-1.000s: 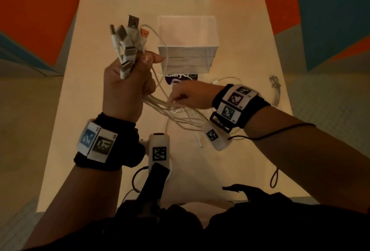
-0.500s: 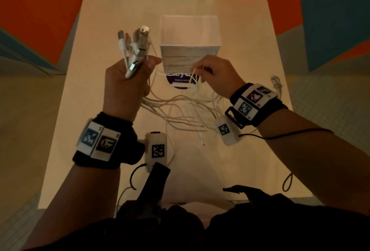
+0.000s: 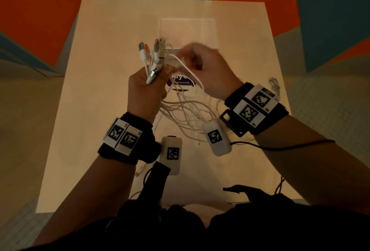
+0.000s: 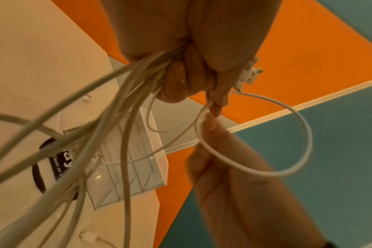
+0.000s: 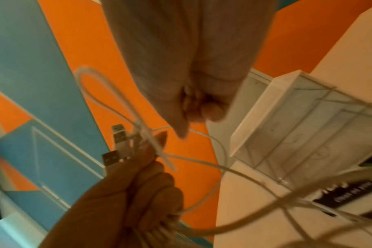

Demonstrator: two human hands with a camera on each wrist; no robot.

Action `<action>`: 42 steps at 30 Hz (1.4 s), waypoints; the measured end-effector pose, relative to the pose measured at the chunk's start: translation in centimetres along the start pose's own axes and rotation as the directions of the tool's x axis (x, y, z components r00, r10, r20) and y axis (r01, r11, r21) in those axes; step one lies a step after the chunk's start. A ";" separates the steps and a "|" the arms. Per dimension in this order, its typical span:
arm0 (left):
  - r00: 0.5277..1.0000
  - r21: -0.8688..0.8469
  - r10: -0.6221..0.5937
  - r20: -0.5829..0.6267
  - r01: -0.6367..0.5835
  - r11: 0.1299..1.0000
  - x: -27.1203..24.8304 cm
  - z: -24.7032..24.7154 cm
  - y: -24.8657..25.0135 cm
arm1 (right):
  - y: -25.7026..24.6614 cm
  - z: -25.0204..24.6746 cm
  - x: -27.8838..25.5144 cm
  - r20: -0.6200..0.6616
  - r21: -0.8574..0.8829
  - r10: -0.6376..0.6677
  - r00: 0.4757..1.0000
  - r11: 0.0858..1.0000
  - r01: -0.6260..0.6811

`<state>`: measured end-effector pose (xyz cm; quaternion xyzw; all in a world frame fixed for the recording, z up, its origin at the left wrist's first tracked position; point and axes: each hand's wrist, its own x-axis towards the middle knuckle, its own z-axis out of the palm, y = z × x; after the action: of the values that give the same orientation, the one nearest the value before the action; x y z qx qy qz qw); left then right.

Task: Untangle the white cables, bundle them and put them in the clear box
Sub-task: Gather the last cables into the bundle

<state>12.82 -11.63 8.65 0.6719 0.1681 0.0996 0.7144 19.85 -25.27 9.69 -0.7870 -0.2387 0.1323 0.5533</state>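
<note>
My left hand (image 3: 146, 88) is held above the table and grips a bunch of white cables (image 3: 184, 114) just below their plugs (image 3: 152, 56), which stick up out of the fist. The cords hang down in tangled loops toward the table. My right hand (image 3: 208, 66) is right beside the plugs and pinches one white cable loop (image 4: 282, 167) between thumb and fingertips. In the left wrist view the cables (image 4: 117, 117) fan out of the fist (image 4: 187, 55). The clear box (image 3: 188, 30) stands on the table behind both hands, nothing visible in it.
A dark round sticker (image 3: 181, 84) lies on the pale table (image 3: 100, 70) in front of the box. One more small white cable (image 3: 275, 85) lies near the table's right edge. Orange and blue floor surrounds the table.
My right hand has risen from the hanging cords and moved left, up to the plugs in my left hand, bringing a cable loop with it. My left hand has moved right, toward the box.
</note>
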 end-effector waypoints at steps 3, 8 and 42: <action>0.999 0.018 0.039 -0.002 -0.039 0.999 0.2 -0.3 0.5 | 2.1 0.5 -0.6 0.354 -0.335 0.131 0.926 0.942 -0.005; 0.993 -0.048 0.117 0.008 -0.116 0.992 0.4 -1.2 1.1 | 5.9 1.1 -1.0 0.227 -0.324 0.235 0.945 0.933 -0.155; 0.987 0.180 0.113 0.113 -0.132 0.975 -0.3 0.6 -3.1 | 4.0 1.6 -0.4 0.136 -0.614 -0.117 0.984 0.769 0.176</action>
<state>12.48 -12.50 5.67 0.7492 0.0983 0.0931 0.6484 19.67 -25.27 5.34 -0.8978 -0.3541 0.0375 0.2592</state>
